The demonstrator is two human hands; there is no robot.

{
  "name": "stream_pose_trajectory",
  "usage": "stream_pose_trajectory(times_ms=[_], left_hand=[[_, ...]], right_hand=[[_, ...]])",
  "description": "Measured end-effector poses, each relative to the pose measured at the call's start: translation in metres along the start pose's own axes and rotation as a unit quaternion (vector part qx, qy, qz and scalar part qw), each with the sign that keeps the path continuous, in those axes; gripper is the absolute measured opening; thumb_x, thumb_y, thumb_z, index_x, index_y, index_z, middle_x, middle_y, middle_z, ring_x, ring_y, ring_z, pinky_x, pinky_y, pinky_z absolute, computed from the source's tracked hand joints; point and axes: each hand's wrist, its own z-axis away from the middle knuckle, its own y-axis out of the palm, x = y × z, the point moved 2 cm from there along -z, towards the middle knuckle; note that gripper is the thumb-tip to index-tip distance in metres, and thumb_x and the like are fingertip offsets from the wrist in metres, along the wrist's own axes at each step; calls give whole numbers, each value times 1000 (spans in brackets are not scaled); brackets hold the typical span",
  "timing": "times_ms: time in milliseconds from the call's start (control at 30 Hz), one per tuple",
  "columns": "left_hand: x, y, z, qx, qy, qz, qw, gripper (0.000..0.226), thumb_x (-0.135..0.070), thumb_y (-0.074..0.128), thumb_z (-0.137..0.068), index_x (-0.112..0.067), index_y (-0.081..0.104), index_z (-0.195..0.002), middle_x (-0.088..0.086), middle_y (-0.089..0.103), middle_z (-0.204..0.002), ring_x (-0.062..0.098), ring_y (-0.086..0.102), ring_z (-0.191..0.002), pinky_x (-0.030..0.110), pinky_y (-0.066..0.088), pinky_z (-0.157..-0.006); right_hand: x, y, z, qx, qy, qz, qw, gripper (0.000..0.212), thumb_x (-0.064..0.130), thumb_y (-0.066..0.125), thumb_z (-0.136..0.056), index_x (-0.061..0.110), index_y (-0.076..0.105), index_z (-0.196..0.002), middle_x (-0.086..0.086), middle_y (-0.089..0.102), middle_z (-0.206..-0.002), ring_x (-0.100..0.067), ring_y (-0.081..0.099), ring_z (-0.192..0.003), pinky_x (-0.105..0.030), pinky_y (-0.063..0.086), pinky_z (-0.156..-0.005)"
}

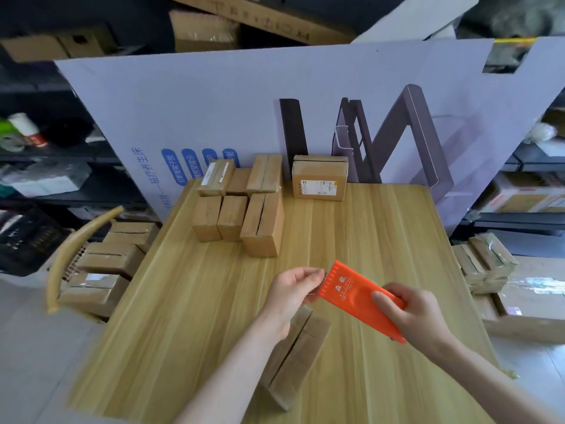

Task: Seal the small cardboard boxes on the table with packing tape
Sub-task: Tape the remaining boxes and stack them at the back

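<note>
Looking down through the head view: a wooden table [183, 301] fills the middle of the frame. Right hand [419, 313] grips an orange tape dispenser [357, 296] by its rear end, thumb on the top face and fingers curled under; the dispenser is held above the table, tilted, with its toothed front edge pointing away and to the left. Left hand [295, 289] is at that front edge, thumb and fingertips pinched together on a thin clear tape end [319, 281]; the strip is faint and hard to make out. Directly below the hands, near the table's near edge, lies one small cardboard box [293, 362] on the table top, its top flaps meeting in an open seam with no visible tape. At the far left of the table stands a cluster of small boxes [238, 203] packed side by side in two rows, seams dark and unsealed as far as can be told. Just right of the cluster, apart from it, a labelled box [319, 182] stands on edge at the foot of a large printed cardboard sheet [214, 102]. Left of the table, a chair [61, 255] carries stacked boxes [107, 264]. More taped boxes [486, 261] sit on the floor at right
</note>
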Motion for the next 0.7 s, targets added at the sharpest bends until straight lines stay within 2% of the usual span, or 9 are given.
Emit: stream_pose_trajectory(times_ms=[100,200,300,400,533,600,700], left_hand=[[0,-2,-1,-5,-32,16,999,21,-28,65,-90,-11,71,-100,3,72,-83,12,63,-76,26,51,-71],[-3,-5,-3,-12,-48,21,999,19,-28,70,-85,-12,73,-94,2,72,-80,10,62,-69,22,50,-65],[-6,-7,-4,-35,-44,0,998,7,-18,71,-85,-11,71,-84,2,71,-73,10,62,-63,21,53,-62],[-3,-13,-12,-94,-41,-35,994,13,-6,66,-88,-9,69,-76,2,69,-68,11,61,-61,24,52,-63],[7,-19,-27,-131,-62,-99,984,29,8,51,-85,-12,65,-69,1,68,-68,13,60,-66,39,51,-85],[10,-29,-35,-150,-64,-137,977,29,8,52,-81,-14,67,-69,-1,70,-74,15,64,-80,35,48,-86],[15,-54,-46,-186,-82,-167,965,21,3,62,-81,-15,69,-73,-1,71,-91,17,61,-97,31,42,-89]], right_hand=[[2,1,2,7,-17,15,1000,34,53,62,-75,21,66,-63,3,56,-47,-13,52,-41,-28,40,-44],[3,4,1,8,-23,41,999,24,35,71,-83,23,66,-64,10,54,-48,-8,48,-45,-27,38,-46],[10,6,3,-1,-17,50,999,33,61,59,-70,29,65,-65,11,61,-57,-9,54,-50,-27,40,-48],[23,12,4,1,-9,108,994,34,63,54,-70,31,63,-64,13,60,-55,-6,57,-54,-21,36,-46],[41,24,1,32,25,220,975,36,57,58,-82,23,66,-74,8,64,-64,-5,59,-61,-22,41,-50],[42,22,2,40,36,254,966,36,58,57,-82,23,67,-76,9,64,-65,-6,59,-62,-22,42,-51],[28,4,7,45,72,258,962,34,57,59,-82,26,66,-72,10,62,-63,-3,58,-61,-22,41,-50]])
